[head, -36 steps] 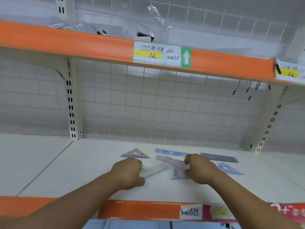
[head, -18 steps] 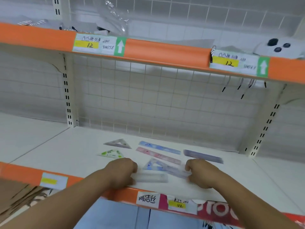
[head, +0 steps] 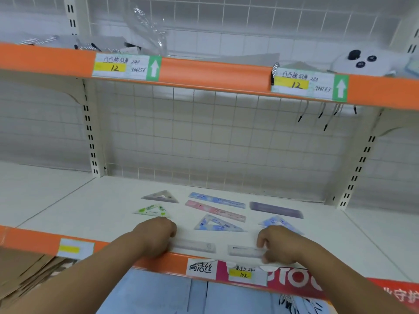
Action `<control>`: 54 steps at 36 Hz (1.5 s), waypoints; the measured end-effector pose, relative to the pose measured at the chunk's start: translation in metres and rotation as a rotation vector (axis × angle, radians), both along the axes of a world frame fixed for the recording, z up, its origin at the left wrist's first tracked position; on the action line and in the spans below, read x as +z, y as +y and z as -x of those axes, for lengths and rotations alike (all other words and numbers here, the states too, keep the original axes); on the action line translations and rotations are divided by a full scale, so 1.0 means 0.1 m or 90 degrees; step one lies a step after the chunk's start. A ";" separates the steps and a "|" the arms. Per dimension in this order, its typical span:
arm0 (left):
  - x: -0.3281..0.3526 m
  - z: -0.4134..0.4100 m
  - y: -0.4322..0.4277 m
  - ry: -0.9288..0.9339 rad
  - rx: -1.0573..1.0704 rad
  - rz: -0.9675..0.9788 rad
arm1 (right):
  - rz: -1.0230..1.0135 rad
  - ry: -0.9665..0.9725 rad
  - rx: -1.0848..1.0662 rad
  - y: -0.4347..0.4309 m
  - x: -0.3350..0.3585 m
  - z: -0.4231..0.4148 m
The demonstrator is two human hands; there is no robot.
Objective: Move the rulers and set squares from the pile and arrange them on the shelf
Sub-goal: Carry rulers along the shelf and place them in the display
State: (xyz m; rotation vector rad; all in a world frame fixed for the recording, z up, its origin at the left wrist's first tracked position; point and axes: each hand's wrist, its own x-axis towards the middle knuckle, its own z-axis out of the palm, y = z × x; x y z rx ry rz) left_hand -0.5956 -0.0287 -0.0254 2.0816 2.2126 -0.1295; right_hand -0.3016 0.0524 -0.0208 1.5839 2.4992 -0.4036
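On the white shelf (head: 95, 214) lie several rulers and set squares. At the front edge, my left hand (head: 154, 239) holds the left end of a clear ruler (head: 197, 245). My right hand (head: 278, 245) pinches the right end of a second clear ruler (head: 244, 250) beside it. Behind them lie a blue set square (head: 217, 224), a pink ruler (head: 215, 210), a blue ruler (head: 216, 199), a purple ruler (head: 275, 209), a green set square (head: 153, 211) and a grey set square (head: 161, 197). Another blue set square (head: 275, 222) shows partly behind my right hand.
An orange rail (head: 163, 262) with price labels edges the shelf front. The upper shelf (head: 215, 72) hangs overhead with packaged goods and a white panda item (head: 365, 62). A wire grid (head: 215, 137) backs the bay. Cardboard (head: 27, 273) lies at the lower left.
The two clear rulers were drawn apart from the pile and now lie side by side along the front edge. My right hand shifted right, uncovering the blue set squares. The view dropped and turned.
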 end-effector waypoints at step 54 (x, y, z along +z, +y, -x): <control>0.20 0.11 0.13 0.093 -0.053 0.154 | 0.001 -0.027 0.019 0.11 -0.10 0.02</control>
